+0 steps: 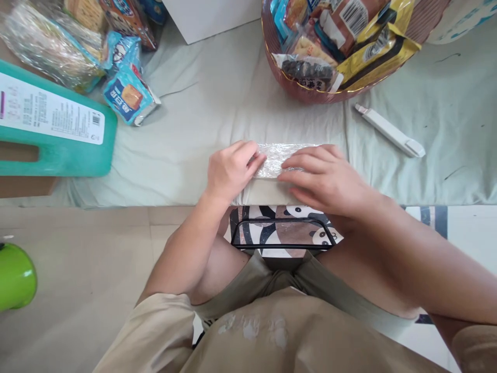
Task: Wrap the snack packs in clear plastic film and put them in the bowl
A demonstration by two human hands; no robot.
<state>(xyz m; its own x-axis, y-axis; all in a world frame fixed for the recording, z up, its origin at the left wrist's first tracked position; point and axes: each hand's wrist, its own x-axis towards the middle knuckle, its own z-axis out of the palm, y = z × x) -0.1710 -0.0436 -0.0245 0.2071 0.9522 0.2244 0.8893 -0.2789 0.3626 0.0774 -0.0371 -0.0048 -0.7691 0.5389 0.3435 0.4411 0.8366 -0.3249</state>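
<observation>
A flat strip of crinkled clear plastic film lies on the pale green cloth near the table's front edge. My left hand pinches the strip's left end between thumb and fingers. Over its right part rests my right hand, palm down, with the fingers stretched out and slightly apart. These fingers hide the right part of the film, and whether anything is wrapped inside it I cannot tell.
A white box cutter lies to the right, below a pink bowl of packaged snacks. At left are a teal jug, blue snack packets and a plastic-wrapped pack. A white box stands behind.
</observation>
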